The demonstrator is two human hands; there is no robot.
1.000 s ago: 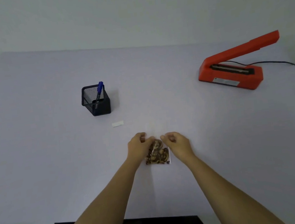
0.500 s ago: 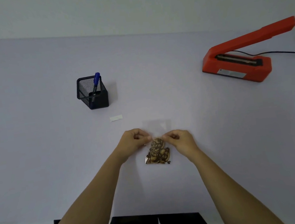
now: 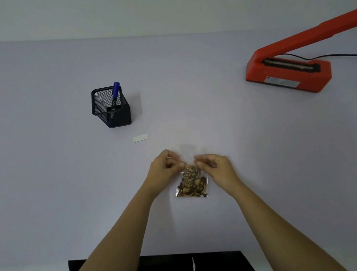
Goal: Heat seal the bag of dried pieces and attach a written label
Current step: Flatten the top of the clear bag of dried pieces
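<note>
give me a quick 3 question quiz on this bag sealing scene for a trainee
1. True or false: the arm of the orange heat sealer is raised.
2. What stands in the black mesh holder? A) scissors B) a blue pen C) a ruler
3. Where on the bag of dried pieces do the left hand and right hand grip it?

Key
1. True: the arm angles up, clear of the base, with the sealing strip exposed.
2. B: a blue pen leans inside it.
3. At the clear upper part, above the pieces, one hand at each side. The white label lies untouched on the table.
</note>
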